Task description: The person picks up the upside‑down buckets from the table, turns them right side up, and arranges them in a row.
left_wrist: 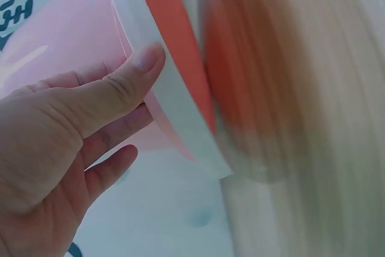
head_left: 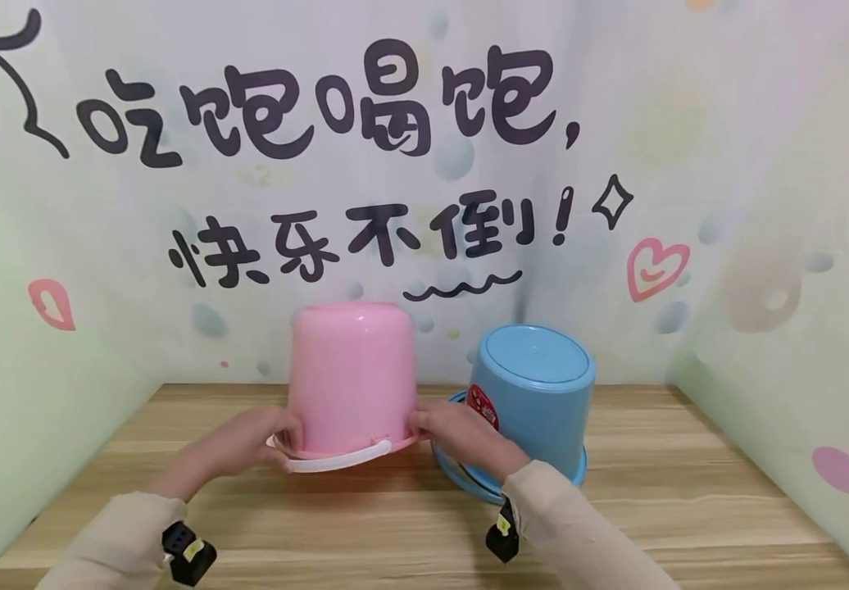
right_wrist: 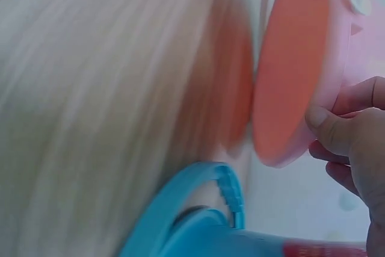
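A pink bucket [head_left: 353, 377] is held upside down over the table, its open mouth facing the wood. My left hand [head_left: 258, 438] grips the rim on its left side, the thumb over the white handle [left_wrist: 174, 82]. On the opposite side my right hand [head_left: 457, 430] pinches the rim between thumb and fingers. The right wrist view shows the bucket's mouth [right_wrist: 292, 64] raised off the tabletop. To the right stands a blue bucket [head_left: 542, 410], also upside down, with a red label; my right forearm passes in front of it.
The wood-grain table [head_left: 365, 533] reaches back to a white printed curtain [head_left: 137, 328] with black lettering. Pale side walls border it left and right. The blue bucket's handle [right_wrist: 174, 203] lies out on the table near its rim.
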The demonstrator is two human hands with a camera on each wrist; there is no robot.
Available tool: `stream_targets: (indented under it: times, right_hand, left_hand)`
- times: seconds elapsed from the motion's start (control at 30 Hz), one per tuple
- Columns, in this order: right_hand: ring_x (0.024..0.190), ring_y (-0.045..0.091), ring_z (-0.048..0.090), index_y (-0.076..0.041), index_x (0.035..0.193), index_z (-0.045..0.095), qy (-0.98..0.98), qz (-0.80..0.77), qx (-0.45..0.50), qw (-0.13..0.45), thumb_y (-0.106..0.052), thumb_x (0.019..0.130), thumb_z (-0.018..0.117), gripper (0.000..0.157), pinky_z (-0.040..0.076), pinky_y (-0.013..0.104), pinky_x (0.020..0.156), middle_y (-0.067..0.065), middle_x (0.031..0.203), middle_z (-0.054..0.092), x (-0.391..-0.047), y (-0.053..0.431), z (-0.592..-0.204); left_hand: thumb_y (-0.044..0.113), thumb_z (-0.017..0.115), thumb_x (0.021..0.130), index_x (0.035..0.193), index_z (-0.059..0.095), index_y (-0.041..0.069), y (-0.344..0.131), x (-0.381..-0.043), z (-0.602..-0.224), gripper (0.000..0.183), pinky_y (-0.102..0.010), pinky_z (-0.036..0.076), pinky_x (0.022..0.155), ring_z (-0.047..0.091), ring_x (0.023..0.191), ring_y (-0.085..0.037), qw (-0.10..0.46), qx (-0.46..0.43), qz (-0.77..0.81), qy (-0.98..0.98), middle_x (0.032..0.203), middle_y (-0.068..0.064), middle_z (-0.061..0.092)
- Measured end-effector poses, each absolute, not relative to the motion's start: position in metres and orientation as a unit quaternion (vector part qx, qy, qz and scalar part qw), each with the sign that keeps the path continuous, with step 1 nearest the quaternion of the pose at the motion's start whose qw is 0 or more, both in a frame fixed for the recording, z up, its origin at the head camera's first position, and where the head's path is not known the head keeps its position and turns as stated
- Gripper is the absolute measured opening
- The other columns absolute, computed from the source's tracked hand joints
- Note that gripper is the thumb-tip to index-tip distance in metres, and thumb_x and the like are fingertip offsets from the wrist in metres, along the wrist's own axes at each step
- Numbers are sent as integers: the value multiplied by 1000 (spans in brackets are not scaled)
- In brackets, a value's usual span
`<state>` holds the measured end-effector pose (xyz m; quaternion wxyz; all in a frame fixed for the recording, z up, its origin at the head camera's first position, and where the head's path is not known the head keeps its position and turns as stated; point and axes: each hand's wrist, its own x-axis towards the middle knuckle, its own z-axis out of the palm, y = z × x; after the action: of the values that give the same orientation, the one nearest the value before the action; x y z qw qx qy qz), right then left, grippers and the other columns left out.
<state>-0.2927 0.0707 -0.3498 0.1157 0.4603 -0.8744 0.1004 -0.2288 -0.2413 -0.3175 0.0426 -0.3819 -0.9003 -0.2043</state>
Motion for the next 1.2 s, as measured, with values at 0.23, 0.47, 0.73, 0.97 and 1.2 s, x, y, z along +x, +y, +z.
stream_targets:
  times: [0.23,0.47,0.73,0.97,1.2]
  right_hand:
    - [79,7,50,-24,96,57,-869,79,470,134,-14,89,60,12,44,18,68,-9,94,60,-286,72,-325]
    - [79,10,50,-19,106,59,-878,55,452,149,-14,90,59,17,47,20,69,-5,96,59,-281,78,-304]
    - [84,8,49,-18,108,57,-886,132,431,107,-12,89,60,20,46,20,72,-8,96,55,-275,83,-280]
    - [86,11,49,-16,107,49,-884,209,415,57,-12,95,51,13,46,21,72,-5,96,52,-270,86,-256]
    - [84,12,49,-10,108,45,-880,206,426,36,-8,96,47,12,47,23,69,-2,95,50,-273,84,-239]
  left_hand:
    - [20,75,73,78,58,14,-245,-223,-295,19,-31,48,71,54,77,-9,-8,-363,-250,-898,78,10,55]
    - [22,70,79,81,59,12,-248,-218,-275,15,-27,47,65,52,72,-8,-37,-387,-297,-872,78,8,55]
    - [17,67,84,88,60,8,-247,-214,-255,12,-27,49,66,56,73,-14,-96,-403,-346,-842,80,3,58]
    - [7,59,89,97,59,0,-251,-213,-244,11,-29,50,72,58,80,-18,-133,-393,-409,-813,90,-12,60]
    - [4,48,94,105,58,-1,-254,-214,-240,15,-33,48,81,58,90,-21,-149,-390,-452,-788,96,-16,60]
